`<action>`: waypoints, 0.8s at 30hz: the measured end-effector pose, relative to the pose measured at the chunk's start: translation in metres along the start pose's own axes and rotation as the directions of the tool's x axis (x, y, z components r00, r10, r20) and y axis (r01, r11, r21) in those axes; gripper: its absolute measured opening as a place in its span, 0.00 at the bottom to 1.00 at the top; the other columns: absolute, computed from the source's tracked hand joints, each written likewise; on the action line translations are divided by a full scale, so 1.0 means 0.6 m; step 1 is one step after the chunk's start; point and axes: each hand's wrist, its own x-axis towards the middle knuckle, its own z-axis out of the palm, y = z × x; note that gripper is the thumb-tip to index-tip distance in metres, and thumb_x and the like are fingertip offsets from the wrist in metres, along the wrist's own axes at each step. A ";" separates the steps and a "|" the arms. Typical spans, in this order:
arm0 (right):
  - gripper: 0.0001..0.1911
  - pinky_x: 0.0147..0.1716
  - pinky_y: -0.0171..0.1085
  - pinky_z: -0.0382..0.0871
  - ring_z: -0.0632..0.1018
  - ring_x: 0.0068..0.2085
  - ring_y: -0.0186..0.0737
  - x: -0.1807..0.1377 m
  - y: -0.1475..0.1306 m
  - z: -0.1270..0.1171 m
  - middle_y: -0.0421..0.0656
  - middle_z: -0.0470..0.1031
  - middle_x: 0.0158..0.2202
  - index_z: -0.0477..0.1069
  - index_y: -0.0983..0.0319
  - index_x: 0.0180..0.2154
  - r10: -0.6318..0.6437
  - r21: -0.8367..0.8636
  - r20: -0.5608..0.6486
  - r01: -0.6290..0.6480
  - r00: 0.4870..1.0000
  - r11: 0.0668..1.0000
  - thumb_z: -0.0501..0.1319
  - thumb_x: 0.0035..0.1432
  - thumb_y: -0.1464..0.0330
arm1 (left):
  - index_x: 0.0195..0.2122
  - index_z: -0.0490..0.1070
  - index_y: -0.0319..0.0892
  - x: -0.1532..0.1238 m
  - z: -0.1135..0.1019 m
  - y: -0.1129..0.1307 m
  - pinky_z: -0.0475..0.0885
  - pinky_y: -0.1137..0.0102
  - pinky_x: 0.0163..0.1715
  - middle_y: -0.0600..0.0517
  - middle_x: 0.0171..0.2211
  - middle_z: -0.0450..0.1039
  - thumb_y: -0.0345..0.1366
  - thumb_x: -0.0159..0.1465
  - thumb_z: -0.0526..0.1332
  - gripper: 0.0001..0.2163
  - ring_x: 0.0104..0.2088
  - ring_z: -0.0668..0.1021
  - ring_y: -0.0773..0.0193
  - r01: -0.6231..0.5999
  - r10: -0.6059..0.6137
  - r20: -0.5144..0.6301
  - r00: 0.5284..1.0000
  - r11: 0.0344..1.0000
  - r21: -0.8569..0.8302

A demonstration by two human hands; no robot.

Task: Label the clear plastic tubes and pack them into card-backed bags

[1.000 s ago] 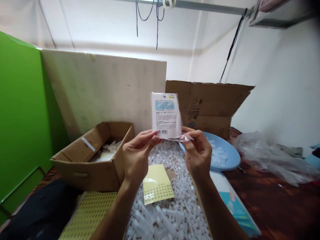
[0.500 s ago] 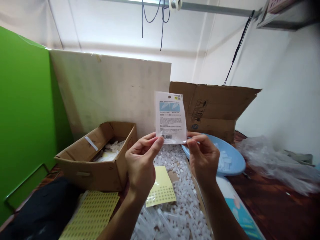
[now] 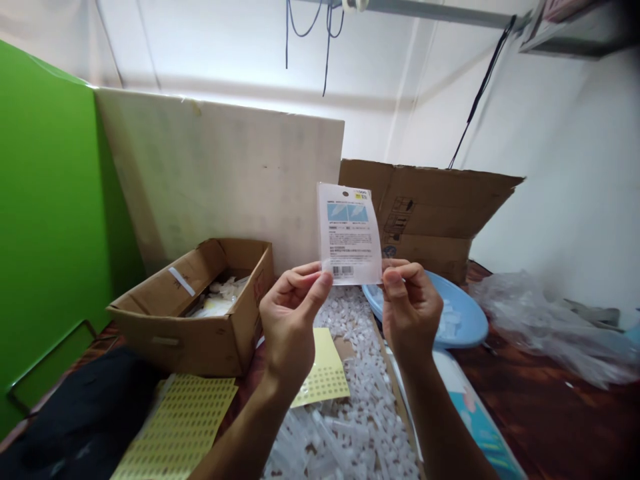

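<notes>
A flat clear packet (image 3: 350, 233) with a white printed card in it is held upright in front of me. Its card shows two blue pictures, small text, a barcode and a hang hole at the top. My left hand (image 3: 293, 317) pinches the lower left corner between thumb and fingers. At the lower right corner, my right hand (image 3: 413, 303) pinches the packet's edge in the same way. Below the hands lie many small white and clear plastic pieces (image 3: 360, 380), with a yellow sticker sheet (image 3: 325, 373) on top of them.
An open cardboard box (image 3: 190, 333) with packets inside stands at left, with more yellow sticker sheets (image 3: 175, 427) before it. At right are a blue basin (image 3: 470, 313) holding clear pieces and crumpled plastic bags (image 3: 550, 320). A cardboard flap (image 3: 430, 207) rises behind.
Both hands and the packet have shifted slightly to the right in view. The pinch on both lower corners stays the same. The camera view has tilted down a little.
</notes>
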 end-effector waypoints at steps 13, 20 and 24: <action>0.09 0.45 0.46 0.80 0.83 0.45 0.45 0.008 -0.001 -0.016 0.43 0.82 0.44 0.78 0.53 0.44 -0.030 -0.036 0.136 0.035 0.990 0.999 0.67 0.62 0.63 | 0.31 0.77 0.42 0.020 -0.017 -0.018 0.81 0.69 0.42 0.49 0.43 0.82 0.36 0.60 0.73 0.07 0.41 0.83 0.64 -0.079 0.079 0.007 0.997 0.996 0.041; 0.17 0.48 0.46 0.81 0.83 0.48 0.44 0.018 -0.015 -0.029 0.41 0.82 0.48 0.81 0.51 0.47 -0.023 -0.074 0.277 0.046 0.960 0.996 0.71 0.56 0.72 | 0.31 0.77 0.42 0.027 -0.024 -0.019 0.81 0.70 0.38 0.49 0.43 0.81 0.39 0.60 0.73 0.08 0.37 0.82 0.65 -0.057 0.056 0.019 0.998 0.996 0.064; 0.15 0.37 0.43 0.84 0.85 0.38 0.41 0.020 -0.012 -0.030 0.40 0.83 0.44 0.83 0.50 0.43 -0.025 -0.057 0.225 0.039 0.974 0.998 0.71 0.55 0.72 | 0.35 0.78 0.43 0.030 -0.028 -0.021 0.79 0.72 0.36 0.51 0.38 0.81 0.39 0.60 0.73 0.07 0.33 0.81 0.67 -0.042 0.038 0.047 0.998 0.995 0.094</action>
